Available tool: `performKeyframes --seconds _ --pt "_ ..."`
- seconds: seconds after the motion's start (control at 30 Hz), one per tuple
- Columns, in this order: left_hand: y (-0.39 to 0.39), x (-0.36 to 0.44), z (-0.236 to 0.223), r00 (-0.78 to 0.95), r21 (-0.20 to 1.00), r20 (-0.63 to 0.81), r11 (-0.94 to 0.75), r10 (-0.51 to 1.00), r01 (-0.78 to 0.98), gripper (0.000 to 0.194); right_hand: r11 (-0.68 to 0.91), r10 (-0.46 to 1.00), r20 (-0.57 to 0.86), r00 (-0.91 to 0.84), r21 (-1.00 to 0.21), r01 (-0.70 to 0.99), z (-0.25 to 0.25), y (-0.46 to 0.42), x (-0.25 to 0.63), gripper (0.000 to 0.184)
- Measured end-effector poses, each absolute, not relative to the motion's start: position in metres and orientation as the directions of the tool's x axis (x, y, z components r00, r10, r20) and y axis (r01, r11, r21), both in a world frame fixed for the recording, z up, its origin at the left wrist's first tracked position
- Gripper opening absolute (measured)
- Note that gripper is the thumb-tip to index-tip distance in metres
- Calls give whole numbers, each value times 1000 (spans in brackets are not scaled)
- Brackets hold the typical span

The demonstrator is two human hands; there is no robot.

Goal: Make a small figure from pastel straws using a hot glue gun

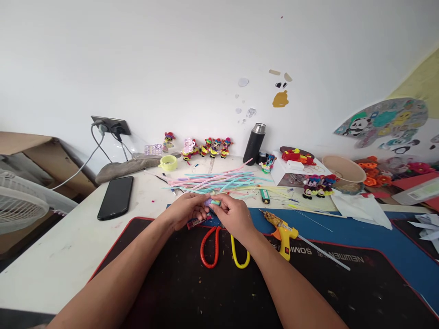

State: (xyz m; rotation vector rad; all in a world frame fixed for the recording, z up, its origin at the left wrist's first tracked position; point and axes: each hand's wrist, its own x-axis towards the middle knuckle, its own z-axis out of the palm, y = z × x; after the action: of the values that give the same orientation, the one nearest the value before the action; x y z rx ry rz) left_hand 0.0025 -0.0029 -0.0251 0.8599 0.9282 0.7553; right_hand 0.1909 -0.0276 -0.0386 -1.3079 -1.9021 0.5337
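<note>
Your left hand [187, 211] pinches one side of a small purple-and-green fuzzy piece [211, 202] between thumb and forefinger, its other fingers loosely curled. Your right hand [235, 214] grips the opposite side, thumb below the bent forefinger. The piece sits between both hands, above the far edge of the black mat [192, 294]. From it, a loose pile of pink and mint pipe cleaners [219, 182] lies at twelve o'clock, the scissors [216, 246] with red and yellow handles at six, a yellow glue gun [284, 234] near four, and a phone [115, 198] at nine.
</note>
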Motion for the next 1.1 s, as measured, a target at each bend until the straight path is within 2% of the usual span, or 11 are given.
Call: performKeyframes --seconds 0.43,0.67,1.1 --pt "-1 1 -23 399 841 -409 508 821 -185 24 493 865 418 -276 -615 615 -42 -29 189 26" --pt "1 0 -26 429 848 -403 506 808 -157 15 508 858 426 -286 -627 591 -45 -31 187 26" --pt "1 1 -28 469 847 -382 505 796 -166 12 499 865 407 -294 -642 582 -41 -35 186 25"
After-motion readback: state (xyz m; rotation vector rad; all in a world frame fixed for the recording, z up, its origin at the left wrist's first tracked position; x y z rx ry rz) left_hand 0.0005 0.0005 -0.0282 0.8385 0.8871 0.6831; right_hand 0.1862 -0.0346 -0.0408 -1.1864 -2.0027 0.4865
